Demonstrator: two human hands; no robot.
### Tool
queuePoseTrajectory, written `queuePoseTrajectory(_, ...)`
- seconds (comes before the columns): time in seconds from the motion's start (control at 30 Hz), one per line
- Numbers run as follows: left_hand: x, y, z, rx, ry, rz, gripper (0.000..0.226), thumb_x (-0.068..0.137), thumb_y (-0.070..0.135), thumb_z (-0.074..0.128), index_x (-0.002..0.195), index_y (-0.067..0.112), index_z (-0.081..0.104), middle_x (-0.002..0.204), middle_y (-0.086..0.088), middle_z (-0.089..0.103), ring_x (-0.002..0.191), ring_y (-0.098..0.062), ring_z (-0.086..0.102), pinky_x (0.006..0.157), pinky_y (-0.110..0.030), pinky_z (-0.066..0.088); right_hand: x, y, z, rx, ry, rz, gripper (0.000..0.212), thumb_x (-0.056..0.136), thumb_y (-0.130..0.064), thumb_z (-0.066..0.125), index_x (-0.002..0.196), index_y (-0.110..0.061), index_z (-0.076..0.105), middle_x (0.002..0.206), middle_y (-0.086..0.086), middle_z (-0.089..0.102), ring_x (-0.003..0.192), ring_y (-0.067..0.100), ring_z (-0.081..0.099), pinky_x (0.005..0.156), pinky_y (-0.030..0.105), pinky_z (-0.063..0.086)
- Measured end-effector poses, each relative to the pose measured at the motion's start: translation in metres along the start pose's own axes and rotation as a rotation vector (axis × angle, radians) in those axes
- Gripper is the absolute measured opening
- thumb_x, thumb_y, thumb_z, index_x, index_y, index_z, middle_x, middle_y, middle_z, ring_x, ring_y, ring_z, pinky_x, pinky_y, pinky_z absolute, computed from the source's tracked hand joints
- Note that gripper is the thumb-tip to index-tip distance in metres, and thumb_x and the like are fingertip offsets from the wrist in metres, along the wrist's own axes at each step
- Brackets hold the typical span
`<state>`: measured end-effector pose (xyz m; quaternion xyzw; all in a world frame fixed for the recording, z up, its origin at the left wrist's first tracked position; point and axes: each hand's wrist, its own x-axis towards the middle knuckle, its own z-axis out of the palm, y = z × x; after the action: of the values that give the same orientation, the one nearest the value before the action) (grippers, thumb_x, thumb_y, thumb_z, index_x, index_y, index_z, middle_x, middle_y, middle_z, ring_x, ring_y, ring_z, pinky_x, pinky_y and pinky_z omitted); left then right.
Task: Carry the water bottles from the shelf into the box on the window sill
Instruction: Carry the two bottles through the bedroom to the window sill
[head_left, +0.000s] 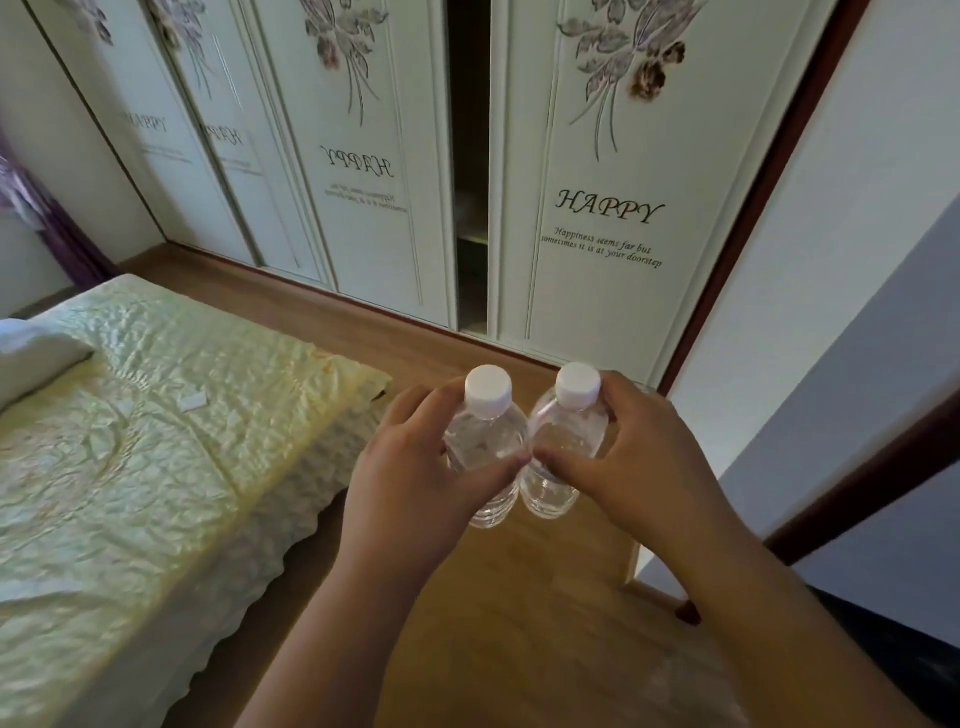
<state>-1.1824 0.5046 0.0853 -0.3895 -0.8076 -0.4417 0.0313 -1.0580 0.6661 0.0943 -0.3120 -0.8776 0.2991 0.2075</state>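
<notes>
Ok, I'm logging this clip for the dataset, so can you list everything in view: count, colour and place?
water bottles: two, clear with white caps, held side by side over the floor; left bottle, right bottle
bed: one, pale yellow-green quilted cover, on the left
pillow: one, white, at the bed's left edge
wardrobe doors: several, white with flower prints and the word HAPPY, straight ahead; a dark gap between two doors
floor: wood, light brown, between bed and wardrobe
curtain: one, purple, far left
wall: white, on the right
left hand: grips the left bottle
right hand: grips the right bottle
</notes>
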Motion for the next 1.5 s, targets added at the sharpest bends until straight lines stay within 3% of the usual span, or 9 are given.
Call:
queuePoseTrajectory(0.17, 0.021, -0.031, -0.012, -0.031, -0.024, -0.015, 0.067, 0.066, 0.068, 0.077, 0.124, 0.04, 0.059, 0.11, 0.024, 0.053, 0.101, -0.006, 0.062, 0.078, -0.035, 0.059, 0.024, -0.015, 0.025, 0.003, -0.043, 0.025, 0.066, 0.073, -0.064, 0.076, 0.129, -0.046, 0.047, 0.127, -0.018, 0.061, 0.099, 0.001, 0.053, 0.084, 0.022, 0.042)
queuePoseTrajectory(0.3, 0.04, -0.055, -0.017, -0.026, -0.024, -0.045, 0.067, 0.065, 0.072, 0.076, 0.123, 0.042, 0.059, 0.11, 0.024, 0.053, 0.098, -0.005, 0.062, 0.078, -0.036, 0.059, 0.048, -0.022, 0.046, -0.001, -0.081, 0.016, 0.067, 0.07, -0.069, 0.074, 0.128, -0.05, 0.046, 0.123, -0.018, 0.061, 0.103, 0.007, 0.06, 0.087, 0.032, 0.053)
queuePoseTrajectory(0.57, 0.092, -0.093, -0.024, 0.055, 0.034, -0.116, 0.071, 0.065, 0.07, 0.078, 0.127, 0.044, 0.057, 0.114, 0.025, 0.053, 0.1, -0.001, 0.06, 0.08, -0.036, 0.059, 0.127, -0.032, 0.087, 0.034, -0.18, -0.053, 0.072, 0.071, -0.064, 0.078, 0.133, -0.046, 0.046, 0.127, -0.013, 0.061, 0.108, 0.01, 0.06, 0.088, 0.028, 0.049)
queuePoseTrajectory(0.77, 0.161, -0.106, -0.014, 0.109, 0.085, -0.165, 0.075, 0.064, 0.069, 0.079, 0.131, 0.041, 0.057, 0.115, 0.027, 0.053, 0.103, 0.0, 0.061, 0.084, -0.034, 0.058, 0.217, -0.034, 0.098, 0.087, -0.244, -0.134, 0.07, 0.07, -0.066, 0.077, 0.129, -0.049, 0.044, 0.122, -0.019, 0.06, 0.102, 0.005, 0.058, 0.084, 0.026, 0.048)
queuePoseTrajectory(0.9, 0.214, -0.106, 0.001, 0.119, 0.127, -0.162, 0.071, 0.064, 0.072, 0.076, 0.127, 0.045, 0.056, 0.114, 0.028, 0.054, 0.105, 0.0, 0.059, 0.084, -0.034, 0.058, 0.275, -0.031, 0.094, 0.107, -0.226, -0.189, 0.065, 0.069, -0.065, 0.078, 0.122, -0.052, 0.042, 0.105, -0.031, 0.048, 0.088, -0.003, 0.053, 0.075, 0.016, 0.038)
queuePoseTrajectory(1.03, 0.259, -0.104, 0.023, 0.123, 0.164, -0.146, 0.071, 0.064, 0.07, 0.076, 0.127, 0.047, 0.055, 0.115, 0.029, 0.053, 0.107, -0.002, 0.059, 0.085, -0.032, 0.058, 0.326, -0.021, 0.083, 0.1, -0.218, -0.217, 0.067, 0.07, -0.062, 0.079, 0.126, -0.046, 0.046, 0.108, -0.027, 0.049, 0.097, 0.001, 0.053, 0.082, 0.021, 0.043)
queuePoseTrajectory(1.27, 0.33, -0.108, 0.061, 0.077, 0.113, -0.127, 0.07, 0.064, 0.061, 0.083, 0.127, 0.044, 0.057, 0.117, 0.026, 0.056, 0.104, -0.004, 0.061, 0.084, -0.034, 0.059, 0.39, -0.001, 0.058, 0.083, -0.177, -0.17, 0.062, 0.074, -0.055, 0.08, 0.125, -0.046, 0.046, 0.107, -0.024, 0.049, 0.084, -0.003, 0.049, 0.069, 0.007, 0.028)
queuePoseTrajectory(1.43, 0.381, -0.116, 0.093, 0.058, 0.068, -0.077, 0.073, 0.065, 0.066, 0.08, 0.13, 0.046, 0.054, 0.122, 0.027, 0.054, 0.104, -0.001, 0.061, 0.085, -0.032, 0.059, 0.432, 0.017, 0.05, 0.036, -0.12, -0.079, 0.066, 0.074, -0.057, 0.079, 0.131, -0.041, 0.048, 0.118, -0.015, 0.058, 0.095, 0.003, 0.051, 0.076, 0.016, 0.037)
queuePoseTrajectory(1.5, 0.403, -0.123, 0.105, 0.055, 0.04, -0.062, 0.075, 0.065, 0.067, 0.079, 0.132, 0.048, 0.052, 0.124, 0.027, 0.054, 0.104, 0.0, 0.06, 0.086, -0.031, 0.059, 0.448, 0.025, 0.052, 0.013, -0.094, -0.048, 0.068, 0.073, -0.059, 0.079, 0.131, -0.042, 0.048, 0.12, -0.012, 0.06, 0.094, 0.003, 0.053, 0.072, 0.013, 0.036)
